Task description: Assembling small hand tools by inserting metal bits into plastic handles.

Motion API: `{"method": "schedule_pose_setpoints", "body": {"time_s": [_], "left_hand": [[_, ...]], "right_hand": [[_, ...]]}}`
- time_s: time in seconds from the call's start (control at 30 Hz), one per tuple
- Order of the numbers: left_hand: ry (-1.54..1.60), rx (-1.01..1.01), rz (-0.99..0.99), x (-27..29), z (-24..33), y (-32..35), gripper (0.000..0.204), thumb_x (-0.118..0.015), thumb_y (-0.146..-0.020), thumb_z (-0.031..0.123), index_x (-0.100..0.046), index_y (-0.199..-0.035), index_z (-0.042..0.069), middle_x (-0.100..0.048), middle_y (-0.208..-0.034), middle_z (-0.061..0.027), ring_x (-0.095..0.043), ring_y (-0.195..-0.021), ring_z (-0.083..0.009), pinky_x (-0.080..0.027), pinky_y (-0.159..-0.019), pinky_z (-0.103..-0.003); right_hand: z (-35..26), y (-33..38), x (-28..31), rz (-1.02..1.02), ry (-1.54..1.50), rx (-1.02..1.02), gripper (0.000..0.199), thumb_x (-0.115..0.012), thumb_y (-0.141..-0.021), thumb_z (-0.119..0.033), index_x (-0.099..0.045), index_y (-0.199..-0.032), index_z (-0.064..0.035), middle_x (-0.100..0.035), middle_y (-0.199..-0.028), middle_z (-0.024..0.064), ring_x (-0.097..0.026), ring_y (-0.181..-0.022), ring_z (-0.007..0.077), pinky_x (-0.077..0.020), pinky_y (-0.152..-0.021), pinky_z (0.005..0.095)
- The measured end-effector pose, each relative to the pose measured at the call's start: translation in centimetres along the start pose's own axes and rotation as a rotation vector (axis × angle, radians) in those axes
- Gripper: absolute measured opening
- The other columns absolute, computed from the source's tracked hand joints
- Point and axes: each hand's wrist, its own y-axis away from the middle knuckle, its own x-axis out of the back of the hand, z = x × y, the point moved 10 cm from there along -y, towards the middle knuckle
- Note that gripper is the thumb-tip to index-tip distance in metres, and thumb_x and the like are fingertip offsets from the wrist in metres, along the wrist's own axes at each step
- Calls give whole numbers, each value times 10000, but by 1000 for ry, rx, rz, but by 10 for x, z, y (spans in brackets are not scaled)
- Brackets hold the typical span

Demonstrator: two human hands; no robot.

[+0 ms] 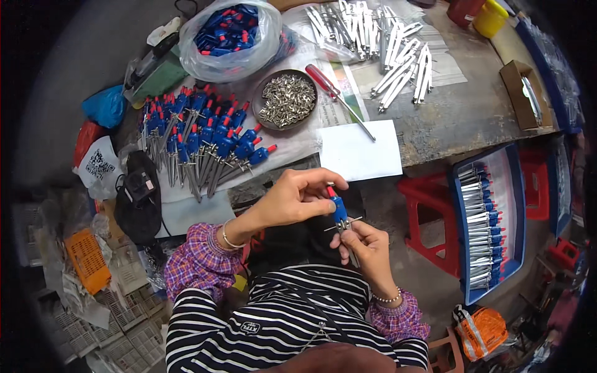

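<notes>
Left hand (292, 198): pinches the blue compass (340, 214) by its top, above the lap.
Right hand (367, 248): grips its metal legs below.
Nearby: compass pile (202, 140), screw bowl (286, 99), red screwdriver (339, 96), white paper (360, 152), blue tray (488, 221).

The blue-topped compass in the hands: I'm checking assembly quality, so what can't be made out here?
Head view only:
- compass legs: covered by the right hand.
- its hinge screw: too small.
- left hand fingertips hide the red cap.
- metal bowl parts: too small to identify.
</notes>
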Motion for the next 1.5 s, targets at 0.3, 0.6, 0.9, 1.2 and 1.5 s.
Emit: {"method": "schedule_pose_setpoints", "body": {"time_s": [0.3,0.6,0.9,1.2,1.5], "left_hand": [[-1231,-682,391,42,108,-81,340,-564,-667,-88,-616,-983,26,-632,-980,-104,-582,-889,-287,-478,-802,-342],[-1576,-678,317,26,91,-114,171,-554,-677,-24,-595,-832,36,-614,-869,-89,-555,-890,-300,-458,-778,-379],[-164,-489,140,27,110,-59,148,-475,-835,-128,-515,-920,-15,-579,-873,-69,-569,-863,-119,-461,-771,-241],[-339,-357,5,17,51,-44,123,-480,-867,-71,-510,-979,-29,-585,-971,-131,-575,-954,-178,-457,-854,-284],[-686,-528,-98,-30,71,-32,197,-466,-807,-99,-433,-976,-4,-587,-958,-161,-590,-940,-252,-452,-869,-387]], "right_hand": [[-25,-21,30,145,13,102,147,-526,-900,-73,-592,-874,56,-622,-745,86,-510,-533,58,-446,-472,188],[-19,-39,37,111,-6,110,149,-550,-893,-76,-601,-914,63,-639,-752,79,-572,-578,66,-505,-510,208],[-18,-42,42,122,-14,116,146,-538,-894,-72,-594,-903,63,-635,-751,93,-564,-557,72,-492,-510,209],[-19,-46,35,103,-24,138,162,-533,-899,-79,-595,-900,71,-633,-732,85,-563,-547,72,-492,-505,216],[-18,-45,33,120,52,162,170,-531,-910,-90,-598,-920,66,-630,-731,82,-557,-535,72,-487,-492,213]]}}
